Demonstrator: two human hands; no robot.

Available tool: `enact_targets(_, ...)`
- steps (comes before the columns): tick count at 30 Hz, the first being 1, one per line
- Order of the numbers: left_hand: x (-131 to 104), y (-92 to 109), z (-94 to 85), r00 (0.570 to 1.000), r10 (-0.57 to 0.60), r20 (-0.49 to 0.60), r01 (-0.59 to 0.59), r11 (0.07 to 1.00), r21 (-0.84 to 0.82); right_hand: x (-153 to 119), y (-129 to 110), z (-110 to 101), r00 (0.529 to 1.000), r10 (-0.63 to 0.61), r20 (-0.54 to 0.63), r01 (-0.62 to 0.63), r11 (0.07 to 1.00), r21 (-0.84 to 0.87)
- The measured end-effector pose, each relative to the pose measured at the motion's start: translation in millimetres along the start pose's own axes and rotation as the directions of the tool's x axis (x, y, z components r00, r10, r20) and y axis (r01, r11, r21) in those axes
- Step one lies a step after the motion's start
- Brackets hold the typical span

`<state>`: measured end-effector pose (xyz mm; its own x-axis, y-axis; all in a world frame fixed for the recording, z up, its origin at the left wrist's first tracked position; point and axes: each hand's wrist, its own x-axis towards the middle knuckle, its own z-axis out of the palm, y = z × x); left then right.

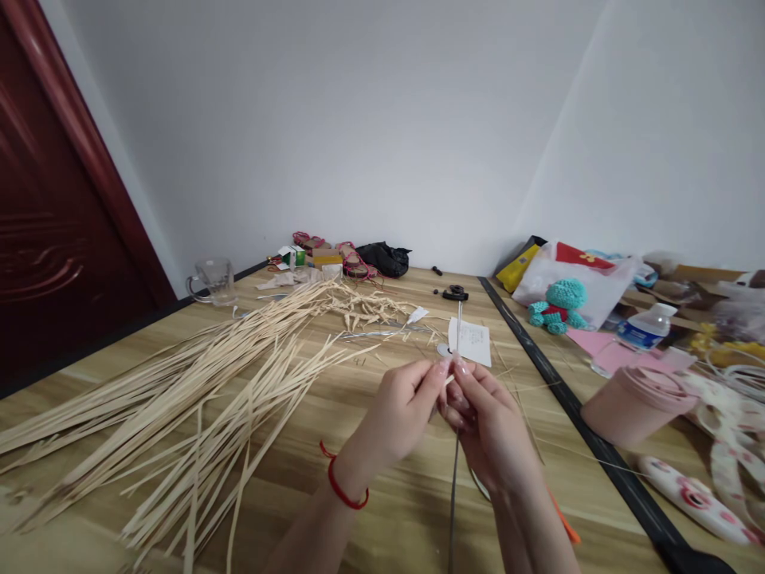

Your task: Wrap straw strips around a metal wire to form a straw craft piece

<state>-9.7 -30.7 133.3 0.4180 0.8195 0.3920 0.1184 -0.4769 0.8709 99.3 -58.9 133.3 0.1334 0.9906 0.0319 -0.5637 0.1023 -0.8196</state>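
Both my hands meet over the table, fingertips pinched together. My left hand (406, 410) closes thumb and fingers on a short pale straw strip (449, 382), most of it hidden by the fingers. My right hand (487, 406) grips at the same spot, its fingers curled underneath. A thin grey strand (455, 486) runs down from behind the hands to the near edge of view. Beyond the fingertips, a thin silvery line (460, 323) leads up to a small black object (455, 293). Whether the two lines are one piece, I cannot tell.
Long straw strips (197, 391) spread across the left, with a tangled straw piece (364, 307) behind. A glass mug (215, 281) stands back left. Written paper (470, 343) lies beyond my hands. Rightward are a turquoise crocheted doll (559, 305), a bottle (649, 327) and a pink roll (637, 402).
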Motion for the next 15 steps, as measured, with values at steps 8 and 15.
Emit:
enact_targets(8, -0.3, 0.8, -2.5, 1.0, -0.02, 0.021, 0.021, 0.998, -0.052, 2.1, 6.3, -2.1, 1.0, -0.019, -0.008, 0.019, 1.0, 0.013)
enact_targets(15, 0.1, -4.0, -1.1, 0.999, 0.009, 0.035, -0.003, 0.988, -0.156, 1.3, 5.8, -1.8, 1.0, -0.022, 0.022, 0.022, 0.999, 0.025)
